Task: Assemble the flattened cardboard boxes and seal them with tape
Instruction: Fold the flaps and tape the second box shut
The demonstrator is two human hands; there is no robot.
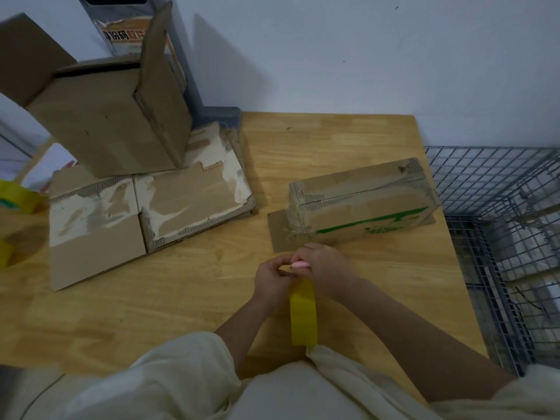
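One wooden table (333, 140) — wire cage (500, 207) beside, pale wall (363, 56) behind

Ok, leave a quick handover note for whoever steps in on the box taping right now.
Left hand pinches the free end of the yellow tape; right hand grips a pink cutter at the tape, roll hanging by the table edge.
Long box lies ahead of the hands, assembled, with tape over its near end.
One open box stands on the flattened boxes at left.
Left: cut the tape, build and seal the rest.
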